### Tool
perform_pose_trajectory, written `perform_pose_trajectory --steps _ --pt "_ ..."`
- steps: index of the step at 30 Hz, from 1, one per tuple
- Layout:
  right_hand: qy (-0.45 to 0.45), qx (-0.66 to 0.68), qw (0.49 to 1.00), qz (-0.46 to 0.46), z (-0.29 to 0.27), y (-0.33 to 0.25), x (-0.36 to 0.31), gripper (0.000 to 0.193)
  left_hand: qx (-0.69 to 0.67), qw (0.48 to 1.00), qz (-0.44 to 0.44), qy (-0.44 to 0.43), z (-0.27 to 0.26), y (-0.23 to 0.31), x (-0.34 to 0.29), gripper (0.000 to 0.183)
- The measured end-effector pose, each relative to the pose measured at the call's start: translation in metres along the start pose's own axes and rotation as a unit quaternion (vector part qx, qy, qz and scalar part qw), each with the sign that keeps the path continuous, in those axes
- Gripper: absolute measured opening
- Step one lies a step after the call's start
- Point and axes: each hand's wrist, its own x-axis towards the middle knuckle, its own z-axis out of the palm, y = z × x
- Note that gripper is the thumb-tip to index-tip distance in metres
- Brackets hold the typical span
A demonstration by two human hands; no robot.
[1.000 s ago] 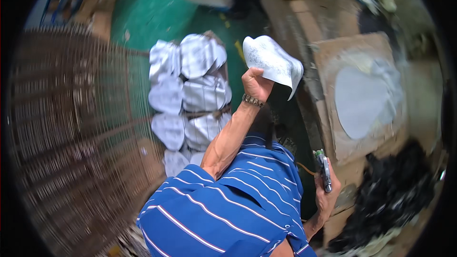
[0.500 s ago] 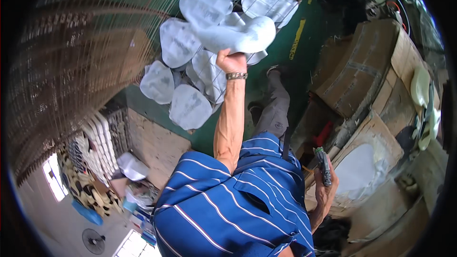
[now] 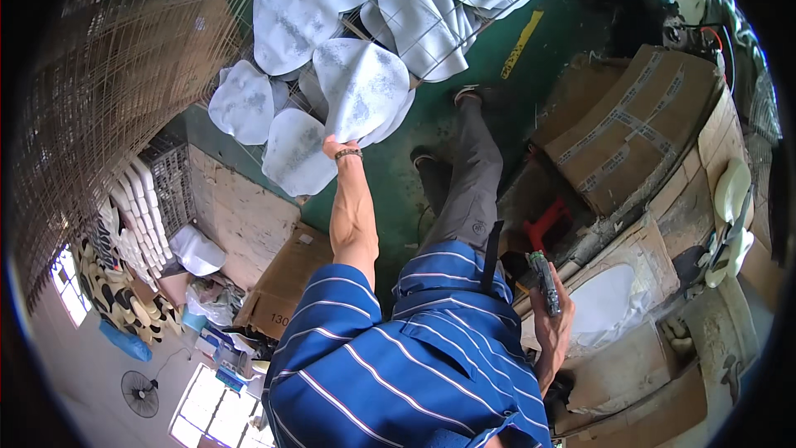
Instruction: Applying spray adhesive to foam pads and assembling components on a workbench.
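My left hand (image 3: 342,148) is closed on the near edge of a white rounded pad (image 3: 365,87) with a grey speckled patch. This pad overlaps others on a wire rack (image 3: 431,73), where several similar pads (image 3: 294,25) are spread out. Close to my right side, my right hand (image 3: 554,315) is wrapped around a dark, grimy tool (image 3: 543,282) with a green bit at its far end. Its exact kind is unclear. The pad's underside and my left fingertips are hidden.
To the right stands a large cardboard box (image 3: 638,129) by a red object (image 3: 547,224). Upright wire mesh (image 3: 149,75) rises at the left. A brown carton (image 3: 286,282) and a fan (image 3: 139,393) are at lower left. Yellow tape (image 3: 522,43) marks the green floor.
My left hand has moved left and nearer. The white pad it holds was curled and raised; now it lies flatter over the others. My right hand still grips the dark tool.
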Motion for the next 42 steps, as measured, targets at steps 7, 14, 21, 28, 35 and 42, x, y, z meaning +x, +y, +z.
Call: perform_pose_trajectory --steps 7,14,21,28,35,42 --pt "0.02 0.028 0.999 0.002 0.014 -0.001 -0.007 0.059 0.277 0.943 0.068 0.169 -0.003 0.003 0.035 0.032" --pt "-0.008 0.058 0.998 0.014 0.02 0.002 -0.005 0.058 0.164 0.97 0.136 0.116 -0.008 0.025 0.082 0.021" --pt "0.007 0.073 0.997 -0.027 0.024 0.006 -0.001 0.056 0.263 0.962 -0.074 0.019 -0.013 0.019 0.048 0.068" --pt "0.019 0.162 0.987 0.016 0.011 -0.003 -0.03 0.058 0.669 0.743 0.003 0.008 -0.037 -0.021 0.0 0.073" --pt "0.181 0.283 0.94 0.063 0.022 0.024 -0.096 0.057 0.802 0.453 0.024 -0.389 -0.018 -0.111 -0.116 0.063" --pt "0.387 0.345 0.855 -0.024 0.027 0.108 -0.143 0.06 0.692 0.439 -0.269 -0.507 0.095 -0.2 -0.235 0.028"
